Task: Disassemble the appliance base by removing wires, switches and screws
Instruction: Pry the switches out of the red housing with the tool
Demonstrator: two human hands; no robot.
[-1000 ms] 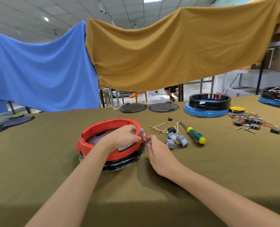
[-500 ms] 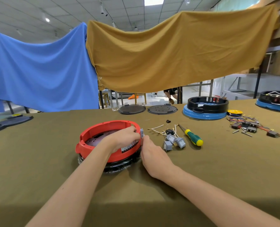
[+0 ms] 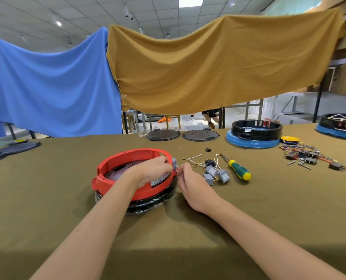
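Gripping round red plastic base (image 3: pixel 115 178) rim, left hand (image 3: pixel 154 170), right hand (image 3: pixel 190 182) pinching grey boxy switch (image 3: pixel 175 163)

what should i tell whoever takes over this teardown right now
Left hand rests over the rim of the red base, fingers curled at the grey switch on its right side.
Right hand is at the same switch from outside; what it pinches is hidden.
Done: three grey switches and loose wires lie on the table, right of the base.
The screwdriver lies just past them.
Left: free this last switch, then check the base for remaining wires and screws.
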